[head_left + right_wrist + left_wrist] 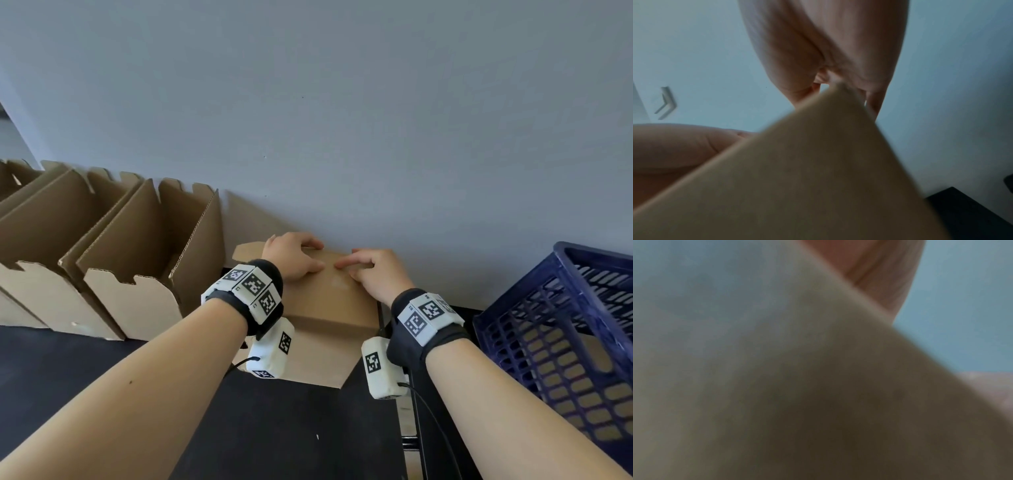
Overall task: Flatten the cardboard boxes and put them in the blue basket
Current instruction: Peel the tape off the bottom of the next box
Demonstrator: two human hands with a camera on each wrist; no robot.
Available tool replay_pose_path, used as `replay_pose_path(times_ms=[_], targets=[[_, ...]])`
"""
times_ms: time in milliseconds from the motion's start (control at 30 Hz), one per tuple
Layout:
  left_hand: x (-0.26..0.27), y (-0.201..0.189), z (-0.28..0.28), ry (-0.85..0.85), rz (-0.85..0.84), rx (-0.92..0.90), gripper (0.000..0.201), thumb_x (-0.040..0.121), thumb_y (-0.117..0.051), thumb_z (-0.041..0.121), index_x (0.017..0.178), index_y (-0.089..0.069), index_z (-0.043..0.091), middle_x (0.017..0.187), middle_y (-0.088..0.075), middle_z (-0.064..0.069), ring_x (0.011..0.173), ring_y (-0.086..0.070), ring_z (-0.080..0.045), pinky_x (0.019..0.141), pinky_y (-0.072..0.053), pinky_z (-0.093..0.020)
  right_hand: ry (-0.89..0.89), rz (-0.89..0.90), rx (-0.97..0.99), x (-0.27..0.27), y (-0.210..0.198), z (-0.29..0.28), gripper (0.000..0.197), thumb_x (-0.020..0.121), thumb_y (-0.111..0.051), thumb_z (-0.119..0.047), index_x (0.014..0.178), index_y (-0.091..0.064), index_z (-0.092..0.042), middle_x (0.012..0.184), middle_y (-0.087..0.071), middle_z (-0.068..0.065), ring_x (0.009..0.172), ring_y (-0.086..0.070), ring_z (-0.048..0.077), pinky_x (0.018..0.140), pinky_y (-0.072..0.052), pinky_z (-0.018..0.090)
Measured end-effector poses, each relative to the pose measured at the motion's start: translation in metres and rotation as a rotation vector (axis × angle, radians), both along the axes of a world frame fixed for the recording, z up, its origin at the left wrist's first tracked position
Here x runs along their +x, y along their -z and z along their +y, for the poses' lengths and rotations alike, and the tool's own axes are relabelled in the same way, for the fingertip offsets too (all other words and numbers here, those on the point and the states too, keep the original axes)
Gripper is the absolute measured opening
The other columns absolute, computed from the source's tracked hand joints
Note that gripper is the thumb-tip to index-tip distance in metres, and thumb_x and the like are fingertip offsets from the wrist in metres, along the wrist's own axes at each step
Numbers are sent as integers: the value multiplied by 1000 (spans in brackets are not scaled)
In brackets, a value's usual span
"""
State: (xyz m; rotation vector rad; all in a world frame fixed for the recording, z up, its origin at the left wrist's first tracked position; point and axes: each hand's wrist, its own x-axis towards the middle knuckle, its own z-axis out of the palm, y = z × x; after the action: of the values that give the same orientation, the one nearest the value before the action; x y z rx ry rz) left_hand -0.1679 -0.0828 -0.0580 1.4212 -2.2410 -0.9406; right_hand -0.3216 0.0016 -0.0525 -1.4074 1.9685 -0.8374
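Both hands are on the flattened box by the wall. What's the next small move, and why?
Probably lift the flattened box and swing it right toward the blue basket. It already looks folded flat on the table, the left hand and right hand both curl over its far edge, and the basket stands just beside it.

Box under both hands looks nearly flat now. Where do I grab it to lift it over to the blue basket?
Probably the far edge of the flattened box, where the left hand and right hand sit. Come from above and curl the fingers over it. The blue basket stands to its right.
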Motion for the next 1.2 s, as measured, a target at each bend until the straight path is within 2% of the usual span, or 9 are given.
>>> replay_pose_path(times_ms=[100, 200, 400, 567, 667, 833, 933, 1067, 1200], targets=[[1, 1, 1, -1, 7, 20, 38, 81, -69, 30, 119, -62, 29, 125, -61, 7, 124, -46, -17, 115, -23, -36, -8, -3, -10, 0, 0, 1, 33, 88, -53, 2, 95, -76, -21, 97, -53, -11, 101, -53, 12, 80, -36, 17], [1, 3, 0, -7, 20, 43, 37, 80, -71, 30, 116, -63, 30, 124, -62, 6, 120, -51, -17, 113, -28, -37, -15, 18, -18, 1, 4, -1, 37, 86, -54, 2, 82, -75, -28, 83, -54, -19, 89, -53, 12, 74, -38, 18], [-1, 6, -2, -33, 36, 75, 36, 79, -72, 29, 114, -64, 30, 121, -62, 5, 118, -53, -20, 111, -33, -41, -45, 160, -36, 4, -2, 1, 31, 83, -55, -4, 81, -72, -30, 87, -60, -9, 79, -52, 10, 57, -34, 7], [-3, 10, -3, -51, 52, 105, 35, 77, -74, 28, 111, -65, 31, 116, -64, 4, 113, -57, -23, 109, -36, -43, -126, 233, 1, 6, -8, 4, 9, 78, -69, -24, 84, -67, -30, 90, -61, -4, 85, -54, 15, 68, -39, 25], [-4, 11, -4, -63, 71, 131, 33, 75, -75, 30, 106, -65, 34, 115, -65, 2, 114, -57, -26, 107, -38, -43, -133, 271, 6, 7, -6, -2, 6, 81, -66, -23, 81, -63, -29, 88, -64, 2, 84, -55, 19, 69, -43, 28], [-2, 13, -6, -72, 80, 156, 31, 70, -76, 35, 97, -63, 42, 115, -64, 2, 116, -55, -26, 103, -42, -44, -167, 364, 60, 12, -4, -14, 8, 87, -59, -23, 81, -54, -26, 73, -49, -9, 81, -51, 20, 70, -39, 29], [-3, 15, -8, -64, 76, 151, 32, 65, -74, 40, 94, -61, 45, 113, -65, 3, 116, -54, -27, 102, -43, -45, -192, 431, 46, 12, -3, -14, 6, 90, -56, -23, 84, -55, -23, 91, -56, -1, 95, -54, 23, 82, -45, 34], [-4, 16, -10, -61, 70, 138, 30, 71, -75, 37, 97, -62, 43, 113, -64, 4, 117, -53, -26, 103, -42, -45, -206, 588, -17, 13, 1, -12, 10, 92, -53, -25, 92, -60, -18, 115, -56, 3, 114, -45, 24, 96, -38, 36], [-4, 17, -13, -65, 69, 138, 33, 74, -75, 34, 105, -65, 37, 115, -64, 3, 117, -54, -25, 104, -41, -43, -223, 438, 46, 8, -2, -12, 13, 93, -52, -22, 95, -62, -14, 118, -55, 7, 114, -47, 24, 95, -38, 32]])
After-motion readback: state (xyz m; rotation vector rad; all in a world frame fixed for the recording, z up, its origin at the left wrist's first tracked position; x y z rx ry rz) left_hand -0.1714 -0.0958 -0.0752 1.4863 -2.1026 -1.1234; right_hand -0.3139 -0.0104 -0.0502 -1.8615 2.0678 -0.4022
